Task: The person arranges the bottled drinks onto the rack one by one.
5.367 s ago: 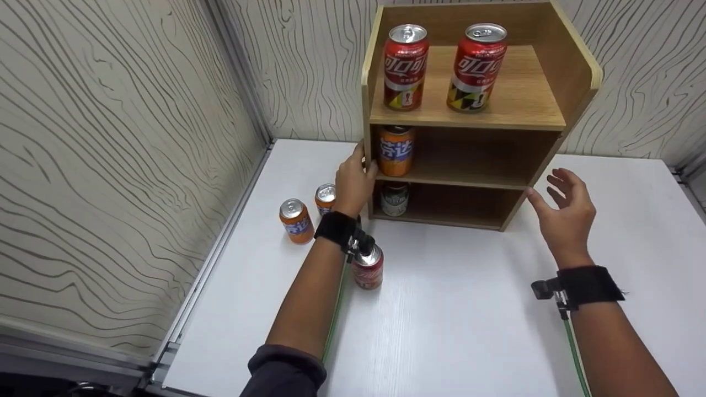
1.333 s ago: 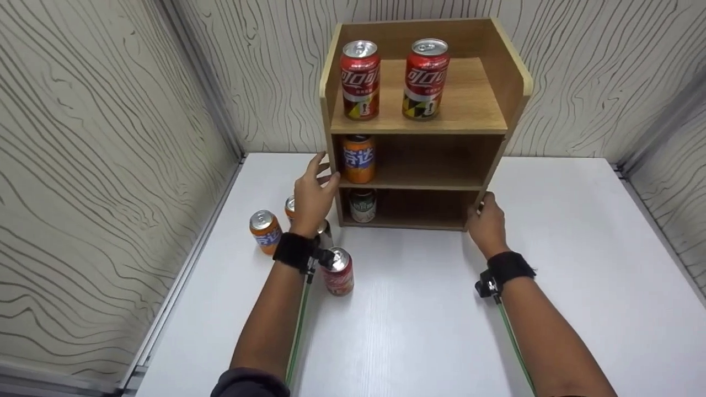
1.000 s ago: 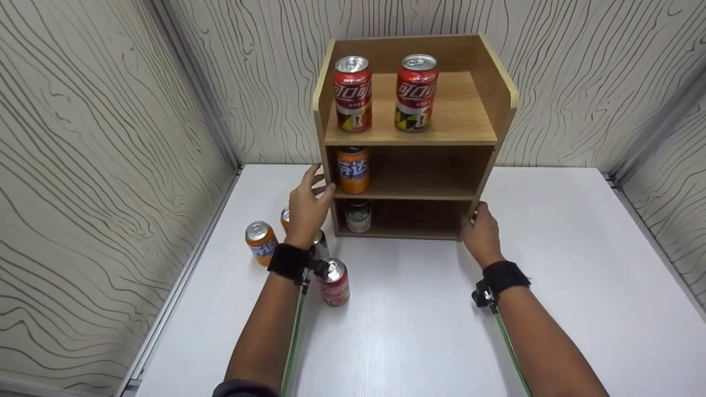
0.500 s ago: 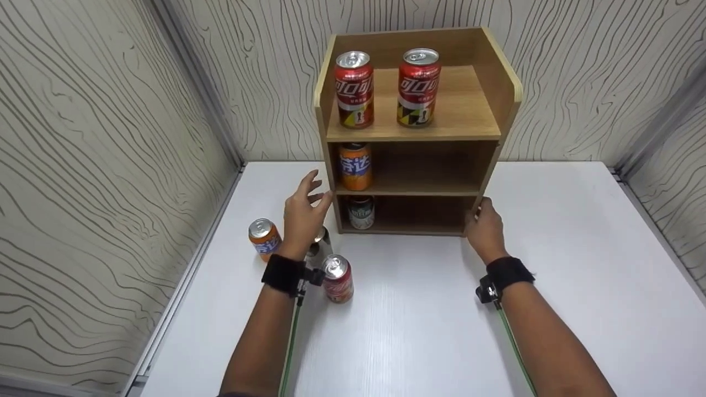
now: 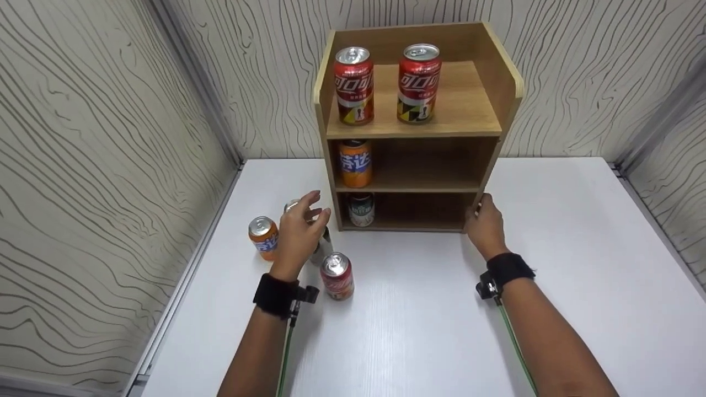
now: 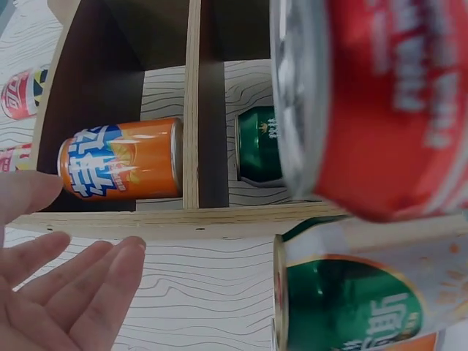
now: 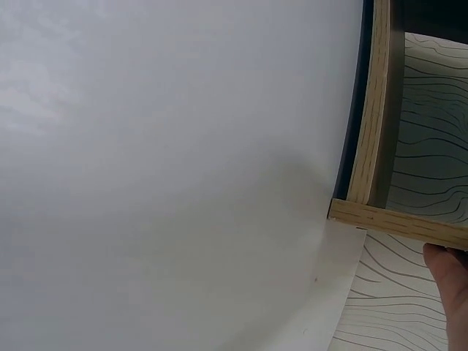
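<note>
My left hand (image 5: 297,237) is in the air over the loose cans left of the wooden shelf unit (image 5: 441,133), fingers spread, holding nothing. Below it stands a green-and-white can (image 6: 365,285), mostly hidden in the head view. Beside that are a red cola can (image 5: 337,278), an orange soda can (image 5: 265,238) and another can (image 5: 290,205) partly covered by the hand. My right hand (image 5: 485,226) touches the lower right side of the unit; in the right wrist view its thumb (image 7: 446,274) meets the side panel, and its other fingers are mostly hidden.
Two red cola cans (image 5: 354,85) (image 5: 419,82) stand on the top shelf. An orange soda can (image 5: 356,164) occupies the middle shelf's left end, and a green-and-white can (image 5: 362,210) the bottom one's. Patterned walls (image 5: 99,165) enclose the white table (image 5: 419,331).
My left hand has left the shelf unit's left side and come down and nearer, over the cans. My right hand, apart from the unit at first, has come against its right side.
</note>
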Motion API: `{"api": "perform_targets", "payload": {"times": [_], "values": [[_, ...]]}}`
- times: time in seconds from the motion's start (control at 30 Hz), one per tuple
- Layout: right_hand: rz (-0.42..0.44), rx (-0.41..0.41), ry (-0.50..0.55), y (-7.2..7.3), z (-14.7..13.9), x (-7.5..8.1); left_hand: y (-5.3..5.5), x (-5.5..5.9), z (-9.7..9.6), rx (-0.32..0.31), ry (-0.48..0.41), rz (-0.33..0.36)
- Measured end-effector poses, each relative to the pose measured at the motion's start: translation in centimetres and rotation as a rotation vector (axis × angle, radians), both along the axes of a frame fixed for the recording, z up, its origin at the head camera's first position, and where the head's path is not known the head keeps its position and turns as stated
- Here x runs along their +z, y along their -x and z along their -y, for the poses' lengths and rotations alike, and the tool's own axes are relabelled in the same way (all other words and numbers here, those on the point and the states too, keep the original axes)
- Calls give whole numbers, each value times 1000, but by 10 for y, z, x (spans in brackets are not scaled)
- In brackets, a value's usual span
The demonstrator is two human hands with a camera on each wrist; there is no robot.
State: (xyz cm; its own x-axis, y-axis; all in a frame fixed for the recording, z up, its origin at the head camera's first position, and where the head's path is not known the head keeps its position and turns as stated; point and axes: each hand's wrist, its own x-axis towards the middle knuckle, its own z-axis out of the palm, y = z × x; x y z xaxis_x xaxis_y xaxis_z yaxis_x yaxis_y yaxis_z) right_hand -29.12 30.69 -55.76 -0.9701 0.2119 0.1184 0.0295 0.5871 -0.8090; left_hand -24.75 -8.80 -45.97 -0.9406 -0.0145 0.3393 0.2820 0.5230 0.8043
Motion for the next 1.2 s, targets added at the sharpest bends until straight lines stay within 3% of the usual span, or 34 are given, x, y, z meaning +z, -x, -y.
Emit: {"api": "perform_targets", "payload": {"times": [0.23, 0.43, 0.73, 1.0, 1.2], "values": [[-14, -10, -3, 1, 0, 0, -20, -7, 0, -49, 70, 62], [-14, 8, -16, 1, 0, -1, -33, -19, 2, -84, 53, 79], [-28, -1, -14, 2, 1, 1, -46, -43, 7, -58, 107, 139], [-24, -9, 2, 1, 0, 1, -57, -60, 14, -119, 146, 222], [-33, -20, -2, 1, 1, 1, -64, -76, 18, -158, 91, 230]]}}
